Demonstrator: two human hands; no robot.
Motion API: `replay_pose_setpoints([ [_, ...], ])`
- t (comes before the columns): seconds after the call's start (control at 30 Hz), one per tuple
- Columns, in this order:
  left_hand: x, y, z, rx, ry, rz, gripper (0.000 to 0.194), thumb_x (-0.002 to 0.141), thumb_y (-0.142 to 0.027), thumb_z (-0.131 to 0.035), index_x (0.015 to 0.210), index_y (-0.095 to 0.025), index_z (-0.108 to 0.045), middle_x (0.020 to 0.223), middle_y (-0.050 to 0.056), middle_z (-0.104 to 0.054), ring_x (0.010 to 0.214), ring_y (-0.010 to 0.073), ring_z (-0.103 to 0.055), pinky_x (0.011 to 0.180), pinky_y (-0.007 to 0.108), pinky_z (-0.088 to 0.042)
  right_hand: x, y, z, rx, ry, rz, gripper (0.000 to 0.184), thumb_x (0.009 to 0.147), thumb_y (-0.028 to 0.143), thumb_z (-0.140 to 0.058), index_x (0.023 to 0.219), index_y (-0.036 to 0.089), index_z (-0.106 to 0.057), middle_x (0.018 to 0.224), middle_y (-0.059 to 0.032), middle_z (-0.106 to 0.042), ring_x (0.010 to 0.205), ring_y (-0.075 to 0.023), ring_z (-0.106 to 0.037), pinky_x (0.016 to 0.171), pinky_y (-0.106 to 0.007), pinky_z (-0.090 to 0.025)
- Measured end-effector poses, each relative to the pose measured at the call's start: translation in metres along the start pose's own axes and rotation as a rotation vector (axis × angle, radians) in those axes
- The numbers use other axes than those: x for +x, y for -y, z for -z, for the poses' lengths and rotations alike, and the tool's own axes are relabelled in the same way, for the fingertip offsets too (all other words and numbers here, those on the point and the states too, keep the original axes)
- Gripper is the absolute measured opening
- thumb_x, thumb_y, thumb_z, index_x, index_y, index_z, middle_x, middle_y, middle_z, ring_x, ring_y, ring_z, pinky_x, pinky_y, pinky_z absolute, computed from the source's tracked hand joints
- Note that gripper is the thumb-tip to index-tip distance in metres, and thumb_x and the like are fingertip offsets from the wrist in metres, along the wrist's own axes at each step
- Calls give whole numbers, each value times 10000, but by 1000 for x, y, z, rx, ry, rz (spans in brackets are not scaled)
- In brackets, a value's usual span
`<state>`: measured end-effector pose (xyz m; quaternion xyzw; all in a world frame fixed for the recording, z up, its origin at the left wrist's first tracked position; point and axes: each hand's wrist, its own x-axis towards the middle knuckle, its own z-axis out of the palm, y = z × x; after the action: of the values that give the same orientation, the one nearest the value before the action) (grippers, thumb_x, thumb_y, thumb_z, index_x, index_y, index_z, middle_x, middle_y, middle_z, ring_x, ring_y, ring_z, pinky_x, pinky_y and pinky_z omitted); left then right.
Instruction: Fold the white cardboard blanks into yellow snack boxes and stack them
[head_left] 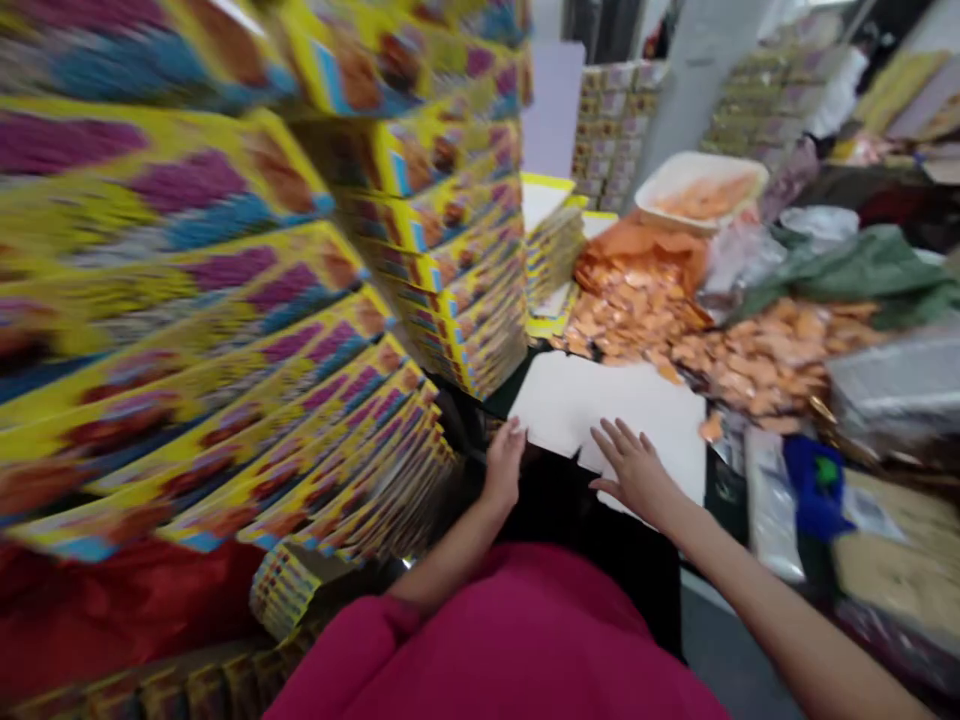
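Observation:
A blank white card sheet (555,395) lies on the dark table in front of me. My right hand (637,470) rests on its near part, palm down with the fingers spread. At the sheet's left corner is my left hand (504,465), its fingers bent together at the edge; the grip is partly blurred. Just beyond the sheet, many small orange packets (637,310) spill out of an orange bag (652,250). More orange packets (780,350) lie in a heap to the right.
Tall stacks of yellow printed boxes (457,220) rise close on my left, with more printed cartons (187,330) nearer. A white tub (701,185) stands behind the packets. To the right are a green cloth (862,270), a blue packet (814,485) and clear plastic bags (772,500).

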<state>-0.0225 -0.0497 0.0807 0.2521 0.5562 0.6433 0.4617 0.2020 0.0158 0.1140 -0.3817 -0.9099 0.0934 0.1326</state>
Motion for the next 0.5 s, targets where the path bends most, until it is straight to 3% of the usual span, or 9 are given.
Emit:
replay_pose_setpoints([
  [0.07,14,12,3,11,-111,-3,489,751,-401,-717,1181,-188,-621,1106,94,-664,1011,195,-618,845,307,-495,-36,-20,-52,-84,124,-175,746,826,452,-649,1472,215,-359,1554,-163,-306,1442,-391,-244,1091,-651,-297],
  [0.13,24,22,6,10,-172,-33,490,767,-373,-707,1208,-192,-594,1228,95,-621,1043,169,-605,834,258,-477,-52,-35,-79,-86,170,-291,701,870,438,-594,1471,171,-352,1549,-188,-305,1445,-371,-247,1081,-593,-343],
  [0.23,26,30,7,-5,-176,-49,476,795,-356,-684,1230,-198,-570,1321,89,-568,1084,142,-585,820,210,-448,-51,-57,-90,-56,180,-339,631,913,431,-533,1452,142,-378,1518,-217,-352,1423,-344,-308,1050,-517,-394],
  [0.33,19,32,2,-18,-181,-28,437,784,-360,-699,1181,-204,-599,1292,83,-586,1087,146,-583,810,206,-437,-30,-65,-94,-67,161,-293,743,869,515,-584,1471,154,-343,1524,-228,-333,1423,-356,-298,1045,-519,-384],
  [0.4,16,33,-2,-27,-181,-6,409,765,-361,-721,1134,-213,-625,1262,73,-604,1066,150,-590,796,211,-437,-12,-58,-98,-97,156,-227,786,853,513,-611,1475,127,-325,1527,-234,-323,1424,-355,-290,1046,-499,-385],
  [0.5,14,33,-5,-40,-163,19,387,756,-366,-735,1103,-219,-647,1233,66,-617,1039,149,-597,793,217,-436,13,-37,-99,-152,206,-149,583,895,324,-583,1390,57,-430,1458,-241,-421,1349,-335,-394,996,-426,-430],
])
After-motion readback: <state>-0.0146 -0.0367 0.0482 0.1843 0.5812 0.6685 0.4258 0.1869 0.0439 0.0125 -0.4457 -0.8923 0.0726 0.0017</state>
